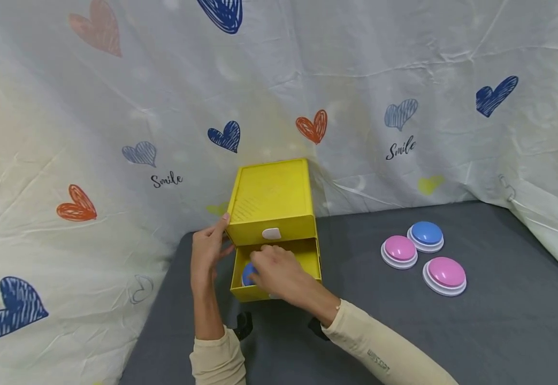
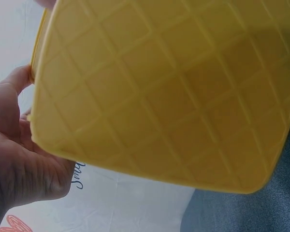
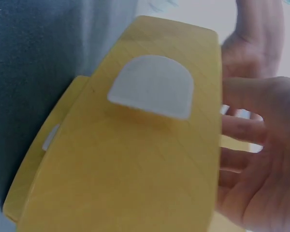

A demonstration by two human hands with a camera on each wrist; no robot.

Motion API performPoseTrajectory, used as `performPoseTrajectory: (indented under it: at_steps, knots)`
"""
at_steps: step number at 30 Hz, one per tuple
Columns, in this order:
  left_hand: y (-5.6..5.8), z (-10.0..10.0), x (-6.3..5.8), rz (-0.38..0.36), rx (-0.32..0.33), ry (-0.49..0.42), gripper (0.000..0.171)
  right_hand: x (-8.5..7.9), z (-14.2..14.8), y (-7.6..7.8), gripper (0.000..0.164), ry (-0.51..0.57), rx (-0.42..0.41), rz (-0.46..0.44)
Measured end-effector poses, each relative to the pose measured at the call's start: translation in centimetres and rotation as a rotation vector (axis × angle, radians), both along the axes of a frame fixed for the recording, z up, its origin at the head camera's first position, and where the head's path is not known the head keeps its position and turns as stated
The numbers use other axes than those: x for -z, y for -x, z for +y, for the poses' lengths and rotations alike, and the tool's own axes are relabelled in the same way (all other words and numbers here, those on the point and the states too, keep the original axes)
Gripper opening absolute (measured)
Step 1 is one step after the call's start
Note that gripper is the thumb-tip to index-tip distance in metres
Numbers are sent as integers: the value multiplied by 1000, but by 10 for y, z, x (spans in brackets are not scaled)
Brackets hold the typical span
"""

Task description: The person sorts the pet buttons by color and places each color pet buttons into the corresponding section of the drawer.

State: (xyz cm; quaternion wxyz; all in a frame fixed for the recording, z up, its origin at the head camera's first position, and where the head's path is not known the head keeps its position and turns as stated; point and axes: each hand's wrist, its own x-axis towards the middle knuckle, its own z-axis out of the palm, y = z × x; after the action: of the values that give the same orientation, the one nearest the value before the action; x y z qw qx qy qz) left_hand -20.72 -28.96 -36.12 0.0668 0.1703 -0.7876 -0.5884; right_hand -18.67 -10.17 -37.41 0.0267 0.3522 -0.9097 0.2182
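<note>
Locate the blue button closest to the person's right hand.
In the head view, the blue button is inside the open lower drawer, towards its left side, partly hidden by the right hand.

- Yellow box (image 1: 271,190): upright on the table (image 1: 500,331), upper drawer (image 1: 247,233) closed, white tab (image 1: 271,233) in front; my left grip (image 1: 206,252) touches its left side.
- Lower drawer (image 1: 254,292): pulled out, my right grip (image 1: 279,271) inside.
- Blue button (image 1: 247,275): in it, left side, partly hidden.
</note>
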Motion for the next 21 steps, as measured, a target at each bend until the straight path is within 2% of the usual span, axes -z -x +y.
performPoseTrajectory:
  at_steps: [5,8,11,15,18,21]
  knots:
    - [0,0,-1,-10,11,-10,77,-4,31,-11,13,195,73,133]
    - [0,-1,-2,-12,6,-15,77,-4,57,-15,7,337,151,216]
    - [-1,-1,-3,-4,10,-21,76,1,89,-11,4,418,247,272]
    - [0,0,-4,1,22,-31,77,19,135,-3,10,420,367,273]
    - [0,1,-4,-14,22,-29,76,37,171,2,17,377,439,240]
    - [0,2,-3,-24,25,-24,77,49,208,8,21,339,498,206]
